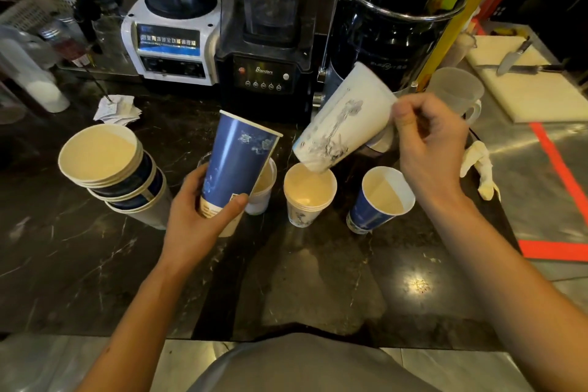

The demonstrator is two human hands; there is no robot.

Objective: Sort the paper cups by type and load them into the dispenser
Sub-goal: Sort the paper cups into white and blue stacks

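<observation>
Sorting is half done: the left hand (203,216) holds a blue cup (237,165), the right hand (426,143) grips a white cup (345,124) above the white stack (307,197) mid-counter; no dispenser visible.

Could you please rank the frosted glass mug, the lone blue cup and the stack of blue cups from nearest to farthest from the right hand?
From the right hand:
1. Frosted glass mug, just behind it.
2. Lone blue cup, below, toward the person.
3. Stack of blue cups, far left.
</observation>
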